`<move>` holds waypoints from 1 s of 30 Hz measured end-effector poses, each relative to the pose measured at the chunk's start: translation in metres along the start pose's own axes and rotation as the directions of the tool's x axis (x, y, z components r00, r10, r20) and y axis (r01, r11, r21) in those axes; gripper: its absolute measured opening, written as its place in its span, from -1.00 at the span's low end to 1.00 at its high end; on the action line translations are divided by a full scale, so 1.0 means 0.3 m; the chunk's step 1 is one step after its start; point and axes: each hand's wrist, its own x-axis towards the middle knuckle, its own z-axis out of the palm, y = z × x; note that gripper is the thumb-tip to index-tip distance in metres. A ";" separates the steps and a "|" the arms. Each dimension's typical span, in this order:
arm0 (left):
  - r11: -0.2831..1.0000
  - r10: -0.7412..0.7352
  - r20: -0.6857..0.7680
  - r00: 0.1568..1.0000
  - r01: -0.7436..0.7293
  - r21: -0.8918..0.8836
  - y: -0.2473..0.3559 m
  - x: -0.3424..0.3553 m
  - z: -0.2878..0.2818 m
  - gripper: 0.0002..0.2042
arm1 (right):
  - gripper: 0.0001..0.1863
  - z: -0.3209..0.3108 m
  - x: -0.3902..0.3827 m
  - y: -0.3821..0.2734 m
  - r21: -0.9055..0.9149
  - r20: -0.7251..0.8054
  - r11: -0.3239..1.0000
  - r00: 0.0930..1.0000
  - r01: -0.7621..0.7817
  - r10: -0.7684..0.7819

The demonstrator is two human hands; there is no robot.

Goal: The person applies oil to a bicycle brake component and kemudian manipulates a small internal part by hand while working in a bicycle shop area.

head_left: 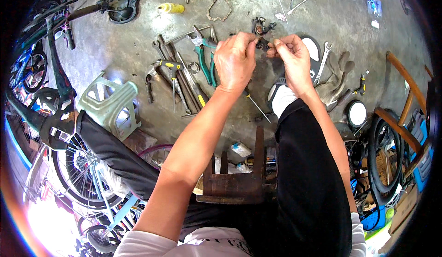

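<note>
A small dark, greasy metal part [261,28], with jointed-looking pieces, shows between and just beyond my fingertips. Its exact kind is hard to make out. My left hand [235,62] pinches thumb against fingers at its left side. From the right, my right hand [293,60] is closed in a similar pinch close to the part's lower end. What lies between the fingertips of either hand is too small to tell. Beside my left hand are green-handled pliers [201,56]. A combination wrench [323,62] lies to the right of my right hand.
A hammer [166,65] and several hand tools lie on the concrete floor at left, near a green plastic stool [110,101]. A chain [221,9] and yellow bottle [171,8] lie farther off. Bicycles flank the left; tires [386,160] and a wooden frame [405,102] stand at right.
</note>
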 end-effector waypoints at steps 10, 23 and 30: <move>0.975 0.003 -0.072 0.997 -0.019 -0.221 0.009 -0.021 0.008 -0.85 | -0.87 -0.002 -0.010 -0.024 0.094 0.040 0.996 0.999 0.001 -0.005; 0.985 0.113 -0.050 0.992 -0.118 -0.129 0.026 -0.016 -0.008 -0.83 | -0.89 -0.006 -0.014 -0.021 0.050 0.105 0.999 0.994 0.018 -0.023; 0.988 0.043 -0.083 0.996 -0.055 -0.144 0.026 -0.019 0.010 -0.86 | -0.89 -0.008 -0.010 -0.014 0.035 0.093 0.999 0.995 0.017 -0.021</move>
